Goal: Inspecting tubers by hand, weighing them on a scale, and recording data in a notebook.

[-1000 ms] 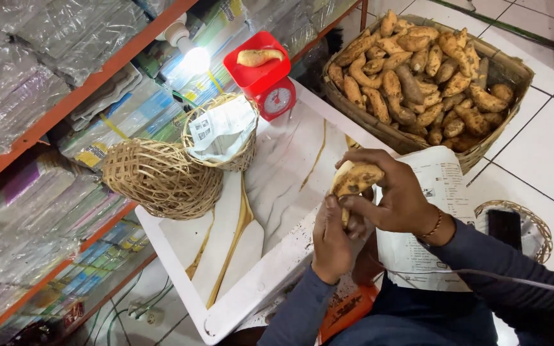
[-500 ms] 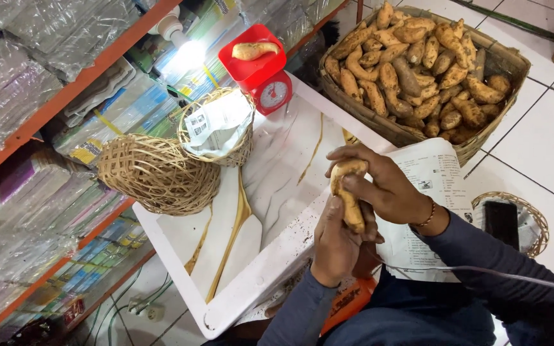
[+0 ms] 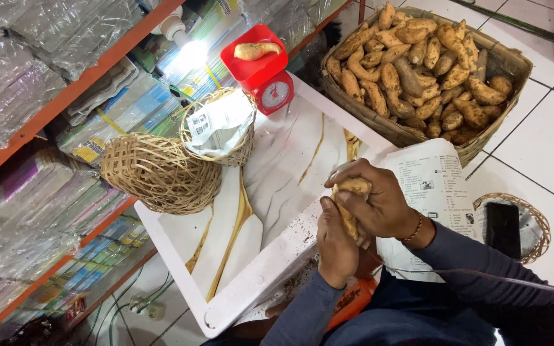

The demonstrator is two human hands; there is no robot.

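Both hands grip one brown sweet potato (image 3: 354,188) over the near edge of a white marbled tabletop (image 3: 283,166). My right hand (image 3: 379,204) wraps its upper end from the right. Around the lower end closes my left hand (image 3: 336,242), thumb pressed on the skin. A printed paper sheet (image 3: 434,182) lies just right of the hands. Bits of dirt dot the table edge below them.
A large woven basket (image 3: 514,67) heaped with sweet potatoes stands at the back right. A red kitchen scale (image 3: 265,75) carries one sweet potato (image 3: 256,50). Two small wicker baskets (image 3: 161,173) sit left; one holds paper. A shallow wicker tray (image 3: 533,221) with a black phone lies right. Shelves of wrapped books line the left.
The sweet potato has been turned between my hands, and both hands have shifted slightly toward me. The view has moved a little.
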